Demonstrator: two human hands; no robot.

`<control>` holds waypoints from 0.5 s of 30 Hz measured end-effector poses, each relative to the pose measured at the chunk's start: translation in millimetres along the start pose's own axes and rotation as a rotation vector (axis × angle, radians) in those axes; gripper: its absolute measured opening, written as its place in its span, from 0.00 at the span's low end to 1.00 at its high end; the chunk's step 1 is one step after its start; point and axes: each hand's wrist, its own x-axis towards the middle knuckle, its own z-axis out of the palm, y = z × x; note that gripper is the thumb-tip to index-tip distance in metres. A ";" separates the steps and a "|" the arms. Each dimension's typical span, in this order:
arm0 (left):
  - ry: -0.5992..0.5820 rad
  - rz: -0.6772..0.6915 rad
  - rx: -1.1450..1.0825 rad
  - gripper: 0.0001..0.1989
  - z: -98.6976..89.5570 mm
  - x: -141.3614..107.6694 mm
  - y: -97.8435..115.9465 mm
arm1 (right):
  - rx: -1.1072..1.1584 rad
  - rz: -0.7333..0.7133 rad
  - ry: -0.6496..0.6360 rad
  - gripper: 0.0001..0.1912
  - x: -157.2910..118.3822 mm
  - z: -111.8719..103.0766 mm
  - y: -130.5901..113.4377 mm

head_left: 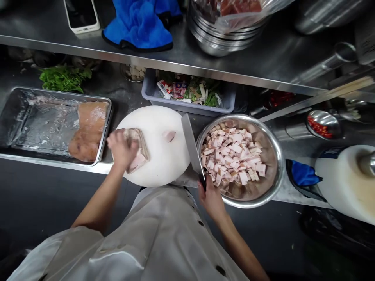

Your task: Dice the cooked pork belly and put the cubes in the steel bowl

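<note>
My left hand (pixel 120 148) rests on a slab of pork belly (pixel 138 158) at the left side of a round white cutting board (pixel 158 173). Its fingers are blurred and partly merge with the meat. In my right hand (pixel 211 197) is the black handle of a cleaver (pixel 191 144), its blade tilted over the board's right edge, beside the bowl. A small pale meat piece (pixel 169 136) lies alone on the board. To the right, a large steel bowl (pixel 277 171) holds many cut pork pieces (pixel 234 152).
At left sits a metal tray (pixel 52 160) with another meat slab (pixel 89 128). A grey bin of scraps (pixel 187 104) stands behind the board, below a steel shelf (pixel 164 64) carrying a phone (pixel 82 15), a blue cloth (pixel 140 25) and stacked bowls (pixel 222 41). A white bucket (pixel 345 175) is at right.
</note>
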 end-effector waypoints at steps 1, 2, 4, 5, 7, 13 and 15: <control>-0.057 0.119 -0.004 0.25 9.4 -1.9 23.5 | 0.012 0.036 0.001 0.17 -5.6 0.1 0.9; -0.160 0.234 -0.022 0.24 21.7 -3.2 47.3 | 0.026 0.069 -0.005 0.17 -9.2 0.8 0.6; -0.356 0.360 -0.030 0.25 51.0 -2.8 89.7 | 0.047 0.126 -0.039 0.17 -12.1 3.7 -1.4; -0.405 0.363 -0.017 0.23 65.7 -0.7 105.7 | 0.053 0.147 -0.060 0.17 -12.7 5.7 -2.2; -0.417 0.293 -0.032 0.13 89.8 6.1 124.8 | 0.062 0.160 -0.092 0.17 -14.5 9.9 -1.9; -0.419 -0.159 -0.623 0.09 105.1 -0.4 114.3 | 0.131 0.054 -0.117 0.24 -30.8 15.7 12.3; -0.462 -0.264 -0.730 0.12 100.5 -19.9 105.1 | 0.127 0.045 -0.148 0.25 -33.4 13.9 14.7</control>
